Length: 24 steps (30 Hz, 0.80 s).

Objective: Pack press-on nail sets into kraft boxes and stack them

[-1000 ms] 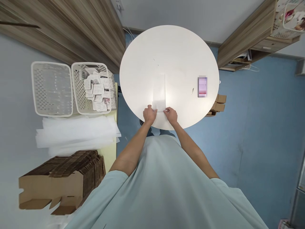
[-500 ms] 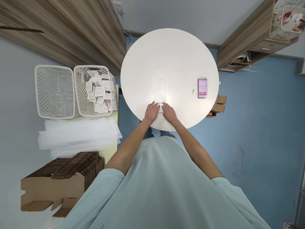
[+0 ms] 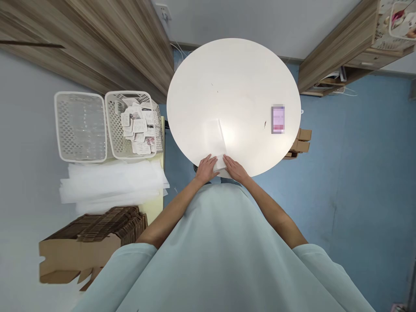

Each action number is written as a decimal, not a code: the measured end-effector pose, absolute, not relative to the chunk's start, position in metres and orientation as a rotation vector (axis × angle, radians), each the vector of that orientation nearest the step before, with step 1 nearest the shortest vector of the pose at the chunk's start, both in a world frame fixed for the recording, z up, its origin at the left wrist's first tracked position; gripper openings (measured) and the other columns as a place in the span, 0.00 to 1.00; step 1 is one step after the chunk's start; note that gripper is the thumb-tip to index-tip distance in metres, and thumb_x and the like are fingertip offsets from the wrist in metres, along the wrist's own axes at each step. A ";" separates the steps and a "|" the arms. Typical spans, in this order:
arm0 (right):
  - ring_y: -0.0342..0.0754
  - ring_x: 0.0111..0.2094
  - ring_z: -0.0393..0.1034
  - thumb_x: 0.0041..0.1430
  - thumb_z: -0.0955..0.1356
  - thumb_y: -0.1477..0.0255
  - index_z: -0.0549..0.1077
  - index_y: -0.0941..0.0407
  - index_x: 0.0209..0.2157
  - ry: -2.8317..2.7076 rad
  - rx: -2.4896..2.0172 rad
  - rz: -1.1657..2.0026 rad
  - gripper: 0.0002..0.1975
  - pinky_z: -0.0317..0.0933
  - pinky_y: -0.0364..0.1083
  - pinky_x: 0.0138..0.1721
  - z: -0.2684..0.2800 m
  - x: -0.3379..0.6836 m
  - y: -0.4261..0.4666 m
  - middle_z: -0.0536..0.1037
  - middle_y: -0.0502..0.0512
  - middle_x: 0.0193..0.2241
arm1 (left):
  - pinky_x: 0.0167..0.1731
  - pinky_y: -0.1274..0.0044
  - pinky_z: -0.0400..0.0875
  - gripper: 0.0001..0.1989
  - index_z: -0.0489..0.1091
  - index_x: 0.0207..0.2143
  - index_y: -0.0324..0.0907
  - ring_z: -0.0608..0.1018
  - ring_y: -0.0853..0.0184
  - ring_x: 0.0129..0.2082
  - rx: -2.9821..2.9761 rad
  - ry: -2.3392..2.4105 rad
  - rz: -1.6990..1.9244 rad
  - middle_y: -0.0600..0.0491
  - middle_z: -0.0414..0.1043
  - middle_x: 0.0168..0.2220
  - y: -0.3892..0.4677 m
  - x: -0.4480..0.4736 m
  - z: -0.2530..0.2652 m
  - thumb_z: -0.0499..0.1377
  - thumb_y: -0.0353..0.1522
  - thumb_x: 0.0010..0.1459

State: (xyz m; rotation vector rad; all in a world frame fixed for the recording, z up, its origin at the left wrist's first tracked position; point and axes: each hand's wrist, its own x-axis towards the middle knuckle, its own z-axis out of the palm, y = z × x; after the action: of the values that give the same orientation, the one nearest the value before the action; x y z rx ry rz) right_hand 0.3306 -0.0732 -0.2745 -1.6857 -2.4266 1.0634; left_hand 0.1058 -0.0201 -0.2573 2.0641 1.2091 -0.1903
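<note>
A strip of thin white foam sheet (image 3: 214, 136) lies on the white round table (image 3: 234, 69), running away from me at a slight slant. Its near end is folded into a flat white bundle (image 3: 220, 163) by the table's front edge. My left hand (image 3: 206, 169) holds the bundle's left side, fingers bent over it. From the right, my right hand (image 3: 235, 169) grips the opposite side, fingertips on the top. Whatever lies inside the folds is hidden.
A phone with a blurred screen (image 3: 277, 119) lies at the table's right. On the left stand a basket of small white cards (image 3: 108, 125), a basket of clear plastic pieces (image 3: 56, 130), white foam sheets (image 3: 113, 184) and flattened cardboard boxes (image 3: 81, 255). Brown cartons (image 3: 303, 141) sit beyond the table's right edge.
Both hands have drawn the bundle toward me, close to the table's edge. The foam strip has slid nearer with it and now lies at a slant.
</note>
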 end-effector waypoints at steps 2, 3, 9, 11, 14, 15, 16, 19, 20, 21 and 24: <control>0.57 0.78 0.51 0.78 0.56 0.68 0.49 0.61 0.79 -2.375 -1.669 1.104 0.33 0.62 0.58 0.70 -0.272 0.334 -0.072 0.53 0.65 0.78 | 0.73 0.57 0.58 0.37 0.68 0.70 0.45 0.60 0.48 0.77 1.974 1.290 -0.167 0.46 0.67 0.73 -0.019 0.108 -0.257 0.69 0.38 0.60; 0.57 0.78 0.53 0.79 0.56 0.66 0.48 0.60 0.79 -2.346 -1.668 1.125 0.33 0.63 0.58 0.70 -0.270 0.335 -0.070 0.54 0.65 0.78 | 0.72 0.57 0.59 0.36 0.69 0.69 0.46 0.62 0.48 0.76 1.923 1.340 -0.156 0.46 0.69 0.71 -0.017 0.109 -0.257 0.69 0.38 0.60; 0.57 0.70 0.67 0.80 0.56 0.60 0.57 0.56 0.76 -2.094 -1.822 1.204 0.30 0.70 0.56 0.63 -0.257 0.333 -0.053 0.65 0.62 0.74 | 0.70 0.61 0.63 0.30 0.76 0.63 0.47 0.71 0.50 0.69 1.704 1.532 -0.082 0.47 0.79 0.61 -0.008 0.116 -0.257 0.70 0.43 0.60; 0.58 0.64 0.73 0.81 0.56 0.59 0.61 0.54 0.74 -2.011 -1.901 1.214 0.28 0.73 0.55 0.58 -0.253 0.329 -0.045 0.71 0.60 0.71 | 0.66 0.64 0.67 0.26 0.79 0.60 0.47 0.75 0.51 0.65 1.637 1.602 -0.038 0.47 0.81 0.57 -0.005 0.117 -0.258 0.68 0.45 0.63; 0.57 0.55 0.79 0.81 0.58 0.57 0.65 0.53 0.70 -1.940 -1.980 1.205 0.26 0.74 0.53 0.52 -0.251 0.323 -0.032 0.78 0.59 0.63 | 0.56 0.68 0.74 0.21 0.82 0.55 0.46 0.81 0.53 0.54 1.517 1.691 -0.008 0.47 0.85 0.51 -0.002 0.119 -0.262 0.63 0.47 0.67; 0.57 0.52 0.80 0.81 0.58 0.58 0.66 0.53 0.70 -1.925 -1.992 1.199 0.25 0.74 0.53 0.51 -0.252 0.321 -0.027 0.80 0.59 0.61 | 0.52 0.68 0.75 0.21 0.83 0.53 0.45 0.82 0.53 0.51 1.483 1.720 -0.016 0.47 0.85 0.48 0.000 0.121 -0.263 0.62 0.47 0.68; 0.56 0.51 0.80 0.81 0.58 0.58 0.67 0.52 0.69 -1.908 -2.001 1.195 0.24 0.73 0.52 0.51 -0.253 0.319 -0.023 0.81 0.59 0.59 | 0.49 0.69 0.75 0.20 0.83 0.50 0.44 0.83 0.54 0.48 1.460 1.748 -0.028 0.47 0.85 0.47 0.003 0.122 -0.264 0.61 0.48 0.69; 0.55 0.49 0.80 0.80 0.59 0.61 0.67 0.52 0.68 -1.833 -2.049 1.187 0.23 0.72 0.52 0.51 -0.259 0.315 -0.011 0.83 0.59 0.56 | 0.47 0.69 0.74 0.19 0.83 0.43 0.44 0.82 0.55 0.45 1.464 1.810 -0.075 0.47 0.85 0.44 0.011 0.126 -0.267 0.60 0.47 0.70; 0.55 0.48 0.80 0.80 0.60 0.61 0.67 0.52 0.69 -1.798 -2.076 1.184 0.23 0.72 0.52 0.51 -0.262 0.314 -0.008 0.83 0.59 0.55 | 0.47 0.69 0.74 0.18 0.83 0.40 0.44 0.82 0.55 0.45 1.478 1.818 -0.092 0.47 0.85 0.43 0.014 0.128 -0.268 0.59 0.46 0.71; 0.55 0.48 0.80 0.79 0.60 0.61 0.67 0.52 0.69 -1.762 -2.102 1.180 0.23 0.72 0.52 0.51 -0.264 0.313 -0.004 0.83 0.59 0.54 | 0.47 0.68 0.73 0.18 0.82 0.38 0.45 0.82 0.55 0.45 1.489 1.826 -0.109 0.47 0.85 0.43 0.016 0.129 -0.268 0.59 0.45 0.71; 0.57 0.49 0.79 0.77 0.63 0.62 0.67 0.51 0.70 -1.677 -2.173 1.165 0.24 0.73 0.53 0.52 -0.270 0.309 0.005 0.83 0.59 0.53 | 0.49 0.66 0.73 0.15 0.80 0.37 0.47 0.82 0.54 0.45 1.487 1.852 -0.141 0.47 0.84 0.41 0.023 0.133 -0.268 0.59 0.45 0.71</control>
State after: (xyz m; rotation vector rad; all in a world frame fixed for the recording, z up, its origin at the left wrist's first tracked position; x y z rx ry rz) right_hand 0.3094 0.0046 -0.2701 -2.1734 -1.6766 1.1653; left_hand 0.1325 0.0233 -0.2681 1.4867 1.8521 -0.1411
